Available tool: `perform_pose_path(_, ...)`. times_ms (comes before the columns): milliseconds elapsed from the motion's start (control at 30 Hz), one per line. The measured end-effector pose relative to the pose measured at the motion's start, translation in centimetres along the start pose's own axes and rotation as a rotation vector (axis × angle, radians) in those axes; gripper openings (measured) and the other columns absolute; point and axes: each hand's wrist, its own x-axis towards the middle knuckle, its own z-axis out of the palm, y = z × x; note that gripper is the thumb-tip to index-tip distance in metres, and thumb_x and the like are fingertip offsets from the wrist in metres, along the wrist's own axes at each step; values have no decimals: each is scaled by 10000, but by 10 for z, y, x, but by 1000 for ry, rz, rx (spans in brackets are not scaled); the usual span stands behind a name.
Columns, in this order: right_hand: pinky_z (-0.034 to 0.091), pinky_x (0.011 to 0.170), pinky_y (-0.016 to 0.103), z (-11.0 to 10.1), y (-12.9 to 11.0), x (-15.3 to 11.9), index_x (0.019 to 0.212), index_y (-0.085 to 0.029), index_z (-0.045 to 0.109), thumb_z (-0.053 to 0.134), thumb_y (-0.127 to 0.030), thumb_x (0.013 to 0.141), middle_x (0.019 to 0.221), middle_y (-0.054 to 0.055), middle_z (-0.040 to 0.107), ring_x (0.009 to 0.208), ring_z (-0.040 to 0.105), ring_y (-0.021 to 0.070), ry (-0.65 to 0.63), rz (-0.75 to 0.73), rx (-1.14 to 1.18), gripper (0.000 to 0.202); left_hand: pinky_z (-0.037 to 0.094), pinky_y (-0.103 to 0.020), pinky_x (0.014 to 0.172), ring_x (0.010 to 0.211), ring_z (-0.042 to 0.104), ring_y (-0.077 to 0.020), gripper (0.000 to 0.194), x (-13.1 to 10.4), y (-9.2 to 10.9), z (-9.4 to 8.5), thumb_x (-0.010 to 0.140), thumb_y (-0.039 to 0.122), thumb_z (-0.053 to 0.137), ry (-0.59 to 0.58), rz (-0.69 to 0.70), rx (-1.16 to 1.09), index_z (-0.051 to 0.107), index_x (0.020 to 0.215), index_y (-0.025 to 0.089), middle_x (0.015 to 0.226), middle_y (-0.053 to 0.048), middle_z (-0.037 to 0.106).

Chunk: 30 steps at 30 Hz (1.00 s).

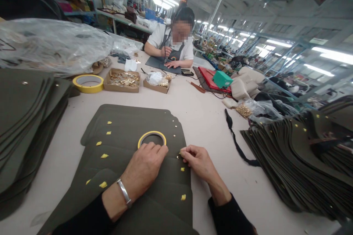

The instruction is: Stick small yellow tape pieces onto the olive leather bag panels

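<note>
A dark olive flat panel (132,121) lies in front of me on the pale table. Small yellow tape pieces (104,156) dot its left side, and a few more sit along its right edge. My left hand (146,161), with a silver bracelet at the wrist, is closed on the near rim of a yellow tape roll (152,133) over the panel. At the right edge my right hand (197,159) pinches a small bit of yellow tape, mostly hidden by the fingertips, beside a small metal stud (178,157). Several uncovered studs run up that edge.
Stacked olive panels stand left (22,117) and right (278,161). Behind lie a wider yellow tape roll (88,83), a box of gold hardware (122,80) and a smaller box (157,83). A black strap (234,137) lies right. Across the table a person (172,44) works.
</note>
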Motion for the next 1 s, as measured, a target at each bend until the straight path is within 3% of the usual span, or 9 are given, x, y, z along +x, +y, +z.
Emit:
perform_pose_path(200, 405, 518, 208, -1, 1, 1, 741, -133, 707, 602, -244, 787, 599, -7, 637, 546, 550, 109, -151, -27, -112, 159, 440, -345, 724, 794, 525, -211, 194, -2, 2, -1, 909, 80, 398, -124, -44, -49, 563, 900, 182, 843, -55, 609)
perform_pose_path(533, 436, 626, 253, 9, -12, -3, 758, -199, 698, 560, -158, 824, 719, 15, 702, 647, 631, 156, -103, -258, -585, 158, 442, -341, 736, 817, 519, -215, 220, -2, 2, -2, 886, 40, 389, -161, -60, -63, 559, 900, 179, 855, -62, 603)
perform_pose_path(600, 433, 610, 256, 8, -10, -4, 874, -215, 694, 590, -177, 825, 664, -5, 680, 610, 622, 158, -96, -252, -618, 121, 444, -341, 733, 818, 523, -217, 220, -2, 2, -2, 882, 36, 391, -160, -65, -63, 559, 896, 178, 852, -64, 605)
perform_pose_path(700, 441, 565, 248, 1, -5, -6, 1138, -207, 598, 633, -225, 827, 595, -46, 628, 534, 591, 149, -30, -235, -544, 314, 445, -343, 724, 813, 529, -222, 231, -2, 2, -3, 882, 30, 379, -151, -70, -78, 556, 890, 177, 846, -67, 606)
perform_pose_path(833, 479, 665, 255, -8, -3, -14, 936, -193, 628, 534, -179, 895, 775, 23, 653, 689, 618, 150, -25, -466, -538, 104, 440, -339, 713, 792, 522, -219, 235, -2, 3, -3, 877, 25, 376, -119, -61, -95, 549, 866, 184, 826, -62, 604)
perform_pose_path(933, 491, 722, 280, -6, -8, -17, 891, -180, 644, 477, -127, 904, 829, 62, 648, 769, 616, 176, -140, -638, -705, 175, 437, -334, 705, 780, 515, -217, 243, -3, 2, -2, 856, 7, 381, -100, -62, -108, 545, 848, 187, 819, -61, 605)
perform_pose_path(1000, 494, 719, 283, -1, -11, -15, 896, -166, 653, 471, -105, 892, 813, 75, 650, 762, 617, 187, -187, -660, -813, 191, 438, -326, 704, 778, 514, -212, 243, -4, 2, -2, 844, 0, 388, -99, -66, -111, 544, 846, 187, 818, -59, 607)
